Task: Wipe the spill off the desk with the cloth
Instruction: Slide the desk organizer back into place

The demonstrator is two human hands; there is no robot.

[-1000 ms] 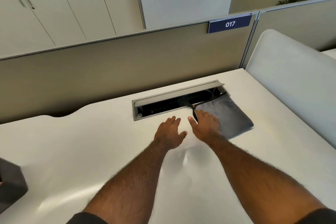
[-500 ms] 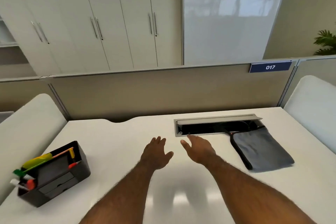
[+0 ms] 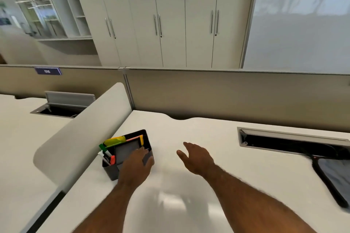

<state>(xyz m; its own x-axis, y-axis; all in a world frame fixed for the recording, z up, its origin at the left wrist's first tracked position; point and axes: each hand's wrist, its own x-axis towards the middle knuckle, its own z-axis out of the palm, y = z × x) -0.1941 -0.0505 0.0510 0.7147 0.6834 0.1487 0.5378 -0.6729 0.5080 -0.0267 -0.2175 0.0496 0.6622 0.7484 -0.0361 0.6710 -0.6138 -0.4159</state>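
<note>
Where a blue plate [image 3: 48, 71] on the far-left partition blurs to something like "016", the white tabletop [image 3: 189, 204] shows no clear spill. Left hand [image 3: 134, 168] grips the black organizer [image 3: 130, 154]; right hand [image 3: 197, 157] hovers spread, empty. Grey cloth [image 3: 335, 174] lies cropped at right.

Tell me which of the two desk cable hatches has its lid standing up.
The far-left hatch on the neighbouring desk, past the curved divider: its grey lid stands upright behind the opening. The hatch on the near desk, right of the right hand, has its lid low.
</note>
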